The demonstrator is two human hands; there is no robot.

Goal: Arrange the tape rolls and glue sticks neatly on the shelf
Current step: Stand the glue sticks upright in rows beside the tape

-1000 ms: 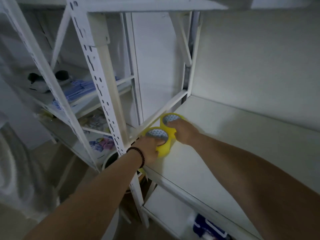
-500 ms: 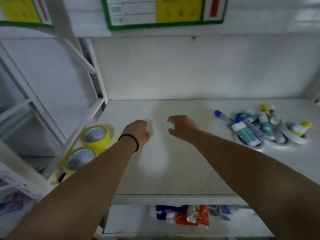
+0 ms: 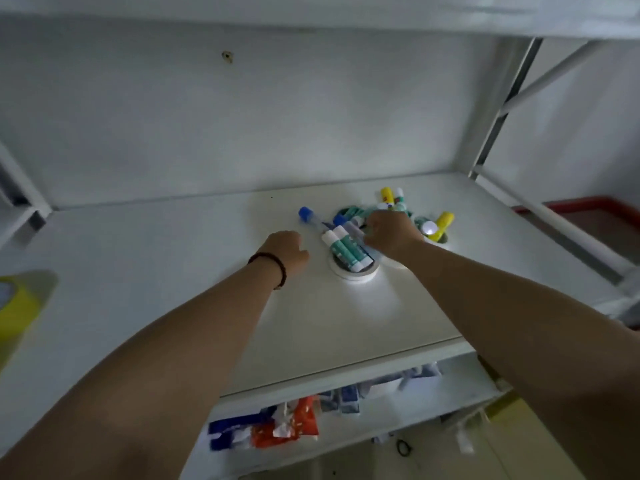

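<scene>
A heap of glue sticks lies at the back right of the white shelf (image 3: 166, 271). Two green-labelled sticks (image 3: 346, 249) rest across a white tape roll (image 3: 355, 274). A blue-capped stick (image 3: 305, 214) points left, and yellow-capped sticks (image 3: 444, 220) sit at the heap's right on another white roll (image 3: 441, 240). My right hand (image 3: 391, 233) is on the heap, its fingers pinched on a stick beside the green ones. My left hand (image 3: 287, 251) hovers just left of the white roll, loosely curled and holding nothing. A yellow tape roll (image 3: 14, 306) shows at the left edge.
The shelf's back wall (image 3: 242, 133) is close behind the heap. A slanted metal upright (image 3: 502, 98) and brace bound the right side, with a red-rimmed surface (image 3: 588, 209) beyond. Blue, red and white packets (image 3: 277, 424) lie on the shelf below.
The view swung right, from the yellow rolls to the glue stick heap. Both hands let go of the yellow rolls and moved right; my right hand now rests on the heap.
</scene>
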